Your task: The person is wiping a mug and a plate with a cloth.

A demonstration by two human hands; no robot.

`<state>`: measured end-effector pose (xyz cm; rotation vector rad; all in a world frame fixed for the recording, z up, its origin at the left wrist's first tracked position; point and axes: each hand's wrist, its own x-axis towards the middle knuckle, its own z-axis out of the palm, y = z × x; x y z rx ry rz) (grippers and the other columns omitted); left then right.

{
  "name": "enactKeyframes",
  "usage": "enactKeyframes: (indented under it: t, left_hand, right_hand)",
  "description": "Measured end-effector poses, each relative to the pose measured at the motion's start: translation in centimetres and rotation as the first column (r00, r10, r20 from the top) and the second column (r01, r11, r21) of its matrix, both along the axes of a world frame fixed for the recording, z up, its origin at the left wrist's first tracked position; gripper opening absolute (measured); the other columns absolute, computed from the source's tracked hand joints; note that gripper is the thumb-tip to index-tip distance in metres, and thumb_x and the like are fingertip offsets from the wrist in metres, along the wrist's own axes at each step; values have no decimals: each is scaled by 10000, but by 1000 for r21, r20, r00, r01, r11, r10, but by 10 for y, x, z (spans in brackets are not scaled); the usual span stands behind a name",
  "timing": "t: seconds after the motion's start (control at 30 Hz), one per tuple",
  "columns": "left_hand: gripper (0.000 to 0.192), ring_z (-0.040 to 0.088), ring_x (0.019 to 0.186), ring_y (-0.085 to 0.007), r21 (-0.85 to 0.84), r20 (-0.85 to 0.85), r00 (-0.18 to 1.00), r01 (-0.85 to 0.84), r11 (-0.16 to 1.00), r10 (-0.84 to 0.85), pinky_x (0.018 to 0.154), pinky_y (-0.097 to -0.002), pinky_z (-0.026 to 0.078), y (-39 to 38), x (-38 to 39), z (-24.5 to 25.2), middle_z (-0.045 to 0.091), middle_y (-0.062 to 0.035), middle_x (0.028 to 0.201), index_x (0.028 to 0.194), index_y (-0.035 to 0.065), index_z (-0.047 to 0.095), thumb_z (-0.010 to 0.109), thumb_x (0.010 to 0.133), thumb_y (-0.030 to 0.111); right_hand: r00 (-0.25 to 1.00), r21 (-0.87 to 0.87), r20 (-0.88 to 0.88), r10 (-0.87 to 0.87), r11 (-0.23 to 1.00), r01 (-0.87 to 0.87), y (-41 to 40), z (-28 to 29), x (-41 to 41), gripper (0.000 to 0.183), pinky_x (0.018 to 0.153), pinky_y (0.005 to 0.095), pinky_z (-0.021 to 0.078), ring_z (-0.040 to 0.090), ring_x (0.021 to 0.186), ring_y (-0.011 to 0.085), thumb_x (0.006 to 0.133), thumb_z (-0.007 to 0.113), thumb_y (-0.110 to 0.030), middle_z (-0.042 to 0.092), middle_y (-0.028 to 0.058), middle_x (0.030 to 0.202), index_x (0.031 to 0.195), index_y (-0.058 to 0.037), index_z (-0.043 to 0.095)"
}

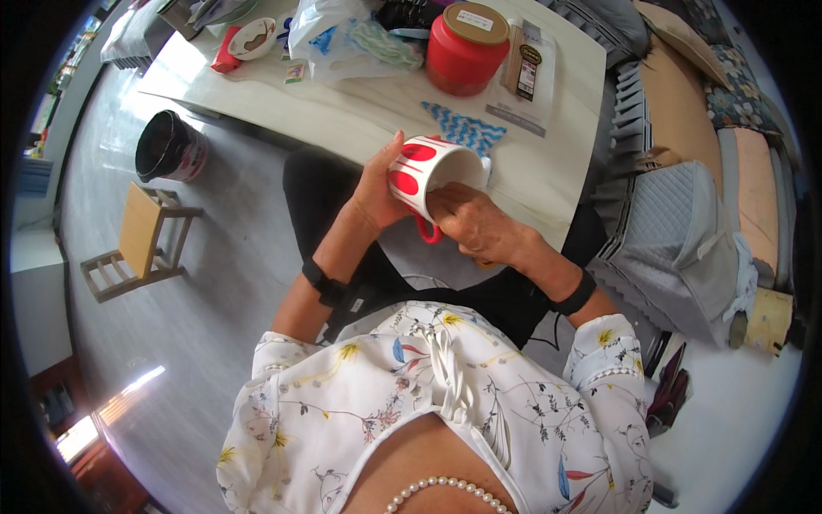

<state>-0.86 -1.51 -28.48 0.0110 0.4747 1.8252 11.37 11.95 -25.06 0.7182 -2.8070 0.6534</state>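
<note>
A white mug with red ovals and a red handle (420,168) is tilted over my lap at the table's near edge, its mouth facing right. My left hand (379,183) grips it from the left side. The fingers of my right hand (472,221) reach into the mug's mouth; their tips are hidden, and I cannot tell whether they hold anything. Just beyond the mug, a blue-and-white wavy-patterned cloth (465,130) lies on the marble-look table (359,119). Something white shows beside the mug's rim, partly hidden.
On the table stand a red jar with a gold lid (463,58), a plastic bag (334,45), a flat clear package (526,77) and a patterned bowl (252,40). A black bucket (168,146) and a wooden stool (142,231) are on the floor at left; a cushioned sofa (681,109) is at right.
</note>
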Motion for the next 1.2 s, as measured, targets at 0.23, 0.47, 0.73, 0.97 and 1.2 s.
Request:
enactKeyframes:
  t: [0.23, 0.47, 0.73, 0.97, 1.2]
  left_hand:
    - [523, 579, 993, -181, -123, -288, 940, -228, 966, 185, 883, -304, 450, 9, 13, -1, 583, -117, 1102, 1282, -2, 436, 544, 866, 296]
    - [655, 588, 954, -175, -82, -491, 840, -311, 947, 233, 857, -285, 457, 12, 15, -15, 585, -121, 1085, 1344, -30, 359, 580, 816, 289]
    - [707, 567, 1007, -181, 83, -548, 782, -301, 950, 296, 884, -280, 446, 14, 12, -8, 559, -130, 1138, 1351, -47, 349, 615, 781, 275]
    - [660, 520, 1128, -274, 47, -272, 883, -385, 922, 383, 990, -390, 391, 18, 15, -13, 534, -155, 1216, 1319, 8, 390, 548, 798, 382]
    - [671, 489, 1166, -312, 46, 123, 930, -355, 934, 347, 956, -484, 403, 12, 22, -19, 526, -131, 1240, 1280, 83, 468, 471, 806, 559]
  right_hand:
    - [970, -306, 57, -236, 921, 242, -22, -24, 6, 434, 794, 378, 476, 583, 948, 329, 634, 447, 114, 598, 204, 1007, 1052, 53, 548]
    - [704, -641, 701, -115, 330, 693, -35, -20, 0, 470, 786, 330, 475, 612, 924, 303, 620, 422, 139, 618, 181, 1039, 1072, 82, 538]
    - [810, -628, 549, 206, -537, 562, -23, 11, -1, 659, 1015, 409, 398, 510, 1150, 304, 574, 401, 184, 509, 198, 1219, 1221, 67, 458]
    - [845, -616, 512, 156, -619, 488, -5, -5, 21, 557, 1046, 424, 369, 472, 1199, 300, 754, 400, 156, 469, 181, 1302, 1298, 40, 412]
    - [918, -666, 379, 115, -655, 357, 8, 0, 27, 557, 1039, 423, 385, 500, 1165, 258, 782, 435, 153, 507, 138, 1266, 1308, -30, 435]
